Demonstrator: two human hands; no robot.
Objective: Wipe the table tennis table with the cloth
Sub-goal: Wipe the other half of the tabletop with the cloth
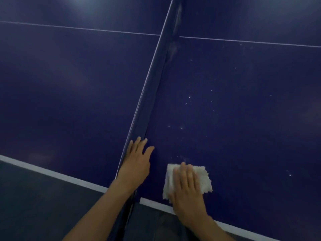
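Your right hand (186,190) presses flat on the roughly square cloth (205,180) by the table's (243,119) near edge. Your left hand (137,159) rests open against the net (149,94). Specks (181,128) lie ahead.

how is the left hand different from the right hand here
The right hand presses flat on the white cloth; the left hand has no cloth under it. The left hand lies against the net, while the right hand lies apart from it, closer to the white edge line. Both are open with straight fingers, down at the near side of the blue table tennis table.
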